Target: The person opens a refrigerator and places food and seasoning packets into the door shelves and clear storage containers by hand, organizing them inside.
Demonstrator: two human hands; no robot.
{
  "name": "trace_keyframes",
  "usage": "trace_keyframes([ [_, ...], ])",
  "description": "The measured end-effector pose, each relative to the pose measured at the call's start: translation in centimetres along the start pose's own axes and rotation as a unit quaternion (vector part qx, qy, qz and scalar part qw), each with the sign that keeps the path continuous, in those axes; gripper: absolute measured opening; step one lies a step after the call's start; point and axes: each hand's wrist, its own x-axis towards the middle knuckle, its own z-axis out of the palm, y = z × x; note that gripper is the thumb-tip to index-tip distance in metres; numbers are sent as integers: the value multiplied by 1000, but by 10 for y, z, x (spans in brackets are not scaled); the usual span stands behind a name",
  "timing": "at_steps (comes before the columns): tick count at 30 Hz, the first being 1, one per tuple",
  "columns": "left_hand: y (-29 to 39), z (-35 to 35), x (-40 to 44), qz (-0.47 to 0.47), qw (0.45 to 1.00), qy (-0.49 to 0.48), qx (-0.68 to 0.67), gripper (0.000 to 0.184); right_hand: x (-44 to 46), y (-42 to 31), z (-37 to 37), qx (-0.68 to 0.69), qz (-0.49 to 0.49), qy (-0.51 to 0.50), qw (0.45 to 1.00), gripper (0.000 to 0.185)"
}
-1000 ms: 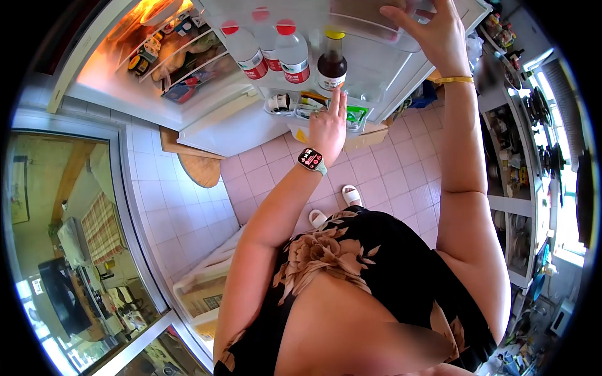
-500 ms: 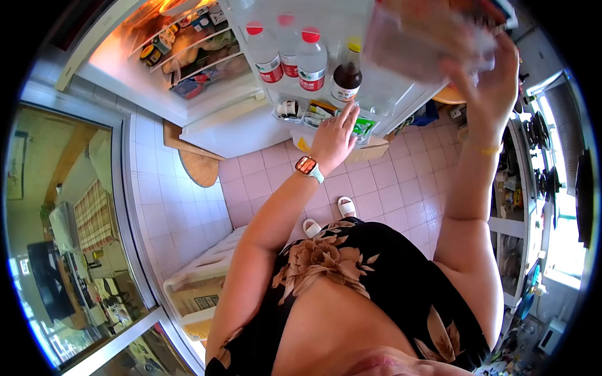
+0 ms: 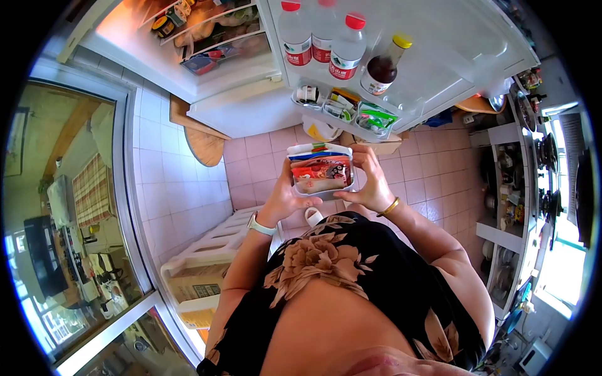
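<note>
Both hands hold a small clear plastic bin [image 3: 323, 193] in front of my body. Upright packets [image 3: 321, 170] fill it, one of them red with printing, others white and blue at the back. My left hand [image 3: 285, 197], with a watch at the wrist, grips the bin's left side. On the opposite side my right hand [image 3: 375, 183] is closed round the wall, its thumb along the near edge. A bracelet circles that wrist. Beyond the bin, the open fridge door [image 3: 464, 56] carries water bottles [image 3: 345, 50] with red caps and a dark bottle [image 3: 380, 67] with a yellow cap.
Small door bins [image 3: 376, 119] with packets sit below the bottles. The lit fridge interior [image 3: 210, 31] is at upper left, above a white lower door [image 3: 244, 113]. Left of my body stands a white rack [image 3: 207, 250] with a box. Shelves [image 3: 508, 182] line the right side.
The bin has come down from the upper right of the fridge door to in front of my body. My left hand has left the door's lower bins and joined the right on it.
</note>
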Motion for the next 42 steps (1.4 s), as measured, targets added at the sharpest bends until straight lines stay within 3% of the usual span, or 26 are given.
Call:
trace_keyframes([
  [1, -5, 0, -2, 14, 999, 25, -30, 119, 2, 4, 7, 5, -5, -4, 1000, 84],
  [6, -39, -22, -3, -23, 998, 48, -40, 107, 27, 30, 22, 26, -4, -31, 999, 82],
  [8, -46, -29, -3, -42, 993, 99, -42, 95, 47, 42, 15, 132, 44, -111, 984, 80],
  [9, -48, -33, -2, -39, 993, 112, -14, 94, 56, 53, 15, 128, 27, -92, 987, 65],
  [10, -48, -35, -2, -39, 992, 120, -14, 94, 61, 74, 18, 131, 25, -98, 986, 65],
  [13, -54, -51, 3, -45, 980, 162, 108, 97, 91, 130, 26, -92, 72, -92, 989, 32],
  [17, -59, -53, 15, -41, 976, 212, 29, 92, 129, 199, 60, -218, -11, -114, 969, 28],
  [19, -61, -58, 23, -43, 970, 232, 58, 92, 139, 223, 78, -381, -60, -136, 912, 21],
  [22, -64, -67, 30, -56, 964, 253, 59, 93, 152, 233, 88, -434, -7, -206, 877, 17],
  [23, -60, -71, 31, -63, 968, 233, 69, 99, 158, 233, 90, -434, -8, -201, 878, 17],
  [25, -60, -83, 33, -51, 972, 220, 61, 99, 163, 229, 90, -384, 109, -202, 894, 17],
  [26, -60, -90, 35, -42, 976, 211, 47, 99, 161, 235, 89, -384, 120, -192, 895, 17],
  [28, -55, -104, 41, -40, 980, 192, 27, 97, 159, 249, 88, -488, -100, -57, 865, 6],
  [29, -53, -112, 39, -61, 981, 178, 35, 97, 154, 255, 92, -490, -88, -57, 865, 6],
  [31, -55, -130, 38, -68, 984, 144, 83, 92, 159, 260, 97, -484, 31, -201, 851, 11],
  [34, -56, -153, 40, -65, 984, 117, 121, 90, 162, 262, 96, -466, 36, -214, 857, 17],
  [37, -49, -165, 42, -61, 987, 102, 109, 94, 159, 252, 84, -418, -29, -134, 898, 9],
  [42, -44, -182, 45, -78, 990, 93, 71, 93, 162, 213, 64, -410, -56, -98, 905, 12],
])
